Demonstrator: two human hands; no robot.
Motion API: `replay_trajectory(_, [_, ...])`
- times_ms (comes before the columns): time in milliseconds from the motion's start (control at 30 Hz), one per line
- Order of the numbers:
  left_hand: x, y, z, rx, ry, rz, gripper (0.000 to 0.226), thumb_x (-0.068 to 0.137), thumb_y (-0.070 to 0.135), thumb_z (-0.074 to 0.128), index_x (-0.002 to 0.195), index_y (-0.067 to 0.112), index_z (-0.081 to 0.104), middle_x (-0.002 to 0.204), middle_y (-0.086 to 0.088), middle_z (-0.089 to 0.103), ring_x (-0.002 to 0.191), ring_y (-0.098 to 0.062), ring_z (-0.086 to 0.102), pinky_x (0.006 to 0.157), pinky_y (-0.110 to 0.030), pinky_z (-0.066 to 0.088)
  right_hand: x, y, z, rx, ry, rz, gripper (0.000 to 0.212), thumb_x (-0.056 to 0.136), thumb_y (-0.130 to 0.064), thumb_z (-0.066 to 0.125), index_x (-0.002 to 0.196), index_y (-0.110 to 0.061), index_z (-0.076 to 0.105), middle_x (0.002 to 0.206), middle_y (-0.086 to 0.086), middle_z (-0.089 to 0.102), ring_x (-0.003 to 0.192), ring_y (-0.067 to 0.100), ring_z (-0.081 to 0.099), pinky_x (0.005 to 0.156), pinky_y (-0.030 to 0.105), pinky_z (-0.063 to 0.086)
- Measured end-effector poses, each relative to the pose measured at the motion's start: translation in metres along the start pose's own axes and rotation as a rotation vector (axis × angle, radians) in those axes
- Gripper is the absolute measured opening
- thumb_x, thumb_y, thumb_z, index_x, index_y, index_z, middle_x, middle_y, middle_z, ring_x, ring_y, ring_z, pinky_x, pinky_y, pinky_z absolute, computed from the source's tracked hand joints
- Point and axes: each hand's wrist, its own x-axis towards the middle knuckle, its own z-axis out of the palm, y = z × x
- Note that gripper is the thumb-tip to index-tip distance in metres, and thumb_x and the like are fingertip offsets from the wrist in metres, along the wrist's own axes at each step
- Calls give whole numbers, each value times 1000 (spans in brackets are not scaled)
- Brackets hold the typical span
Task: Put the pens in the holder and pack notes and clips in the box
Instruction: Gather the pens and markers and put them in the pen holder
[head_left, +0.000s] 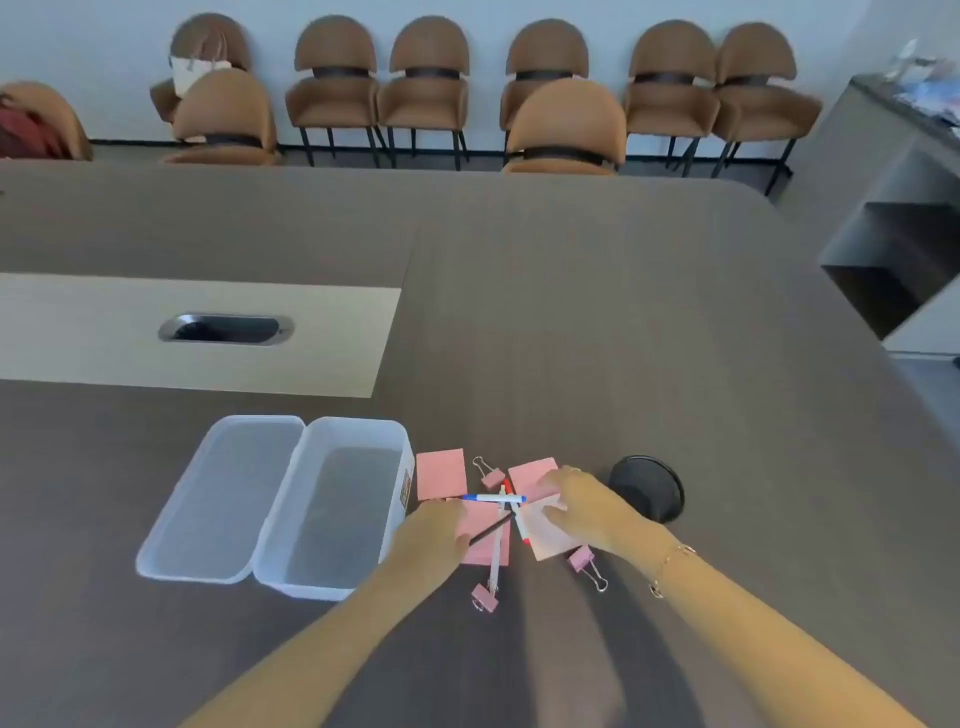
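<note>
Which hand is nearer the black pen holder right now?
Right. The right hand rests on the pink notes just left of the black pen holder; the left hand sits farther left, beside the clear box.

Dark brown wood-grain desk (597, 322) with a pale beige inset panel (104, 332). Clear, frosted plastic box (337, 582) beside its matching clear lid (218, 499). Pink sticky notes (441, 474), pink binder clips (581, 562) with silver handles, a white pen with blue cap (493, 498), a round black holder (647, 486). Tan chairs (426, 88) with black legs against a white wall.
</note>
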Motion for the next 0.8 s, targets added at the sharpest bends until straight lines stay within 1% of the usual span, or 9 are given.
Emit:
replay_trajectory(67, [18,-9,31,-53,-8,-42,18,91,20,49,106,12,56,102,-7,60,97,-23,59,87,-33,50,29,6,25,-35,-5,-4,30,95,-17,47,124,-16,55,127,9,55,110,24,56,91,30,46])
replay_trajectory(133, [20,-10,41,-100,-10,-20,27,91,24,54,114,12,55,115,-7,59,99,-20,58,90,-29,49,37,2,31,-61,13,0,27,96,-19,47,120,-12,58,121,12,57,104,26,58,88,33,49])
replay_trajectory(267, [44,-7,60,-228,48,25,36,88,29,60,122,15,55,119,-4,55,105,-20,60,91,-28,50,69,2,48,-50,83,-33,20,93,-20,54,105,-10,65,102,8,57,79,22,52,69,30,47])
replay_trajectory(367, [59,-4,71,-262,73,21,27,86,32,62,105,13,61,99,-2,52,83,-16,58,78,-29,53,85,3,58,-82,82,-65,16,90,-15,55,102,-12,66,90,1,50,75,20,49,68,33,50])
replay_trajectory(467, [67,1,77,-360,47,-53,23,81,32,65,80,11,57,73,-3,53,62,-16,53,63,-32,53,90,6,62,-42,84,-97,16,90,-6,51,98,-9,65,81,-7,48,76,17,47,58,19,42])
replay_trajectory(600, [75,2,91,-388,5,-109,35,82,25,62,54,21,41,54,3,43,55,-19,45,58,-36,45,87,21,63,73,128,25,16,87,0,47,85,0,63,84,8,54,72,24,50,60,29,41])
replay_trajectory(700, [79,5,89,-401,-3,-153,34,82,25,59,52,14,49,52,0,45,55,-21,48,62,-38,52,83,36,60,180,169,153,14,85,2,50,83,0,63,83,11,57,74,24,50,59,27,37])
replay_trajectory(733, [80,5,86,-416,-13,-159,31,83,23,59,55,11,55,54,-2,48,54,-19,50,61,-34,52,80,38,57,195,159,179,11,86,0,52,81,-2,62,83,10,58,75,23,50,63,27,37])
replay_trajectory(800, [83,3,76,-448,-33,-154,25,84,22,61,63,11,66,57,-3,53,48,-11,50,49,-17,47,78,38,53,225,122,216,10,87,-3,54,77,-8,56,84,6,56,77,21,50,66,26,39])
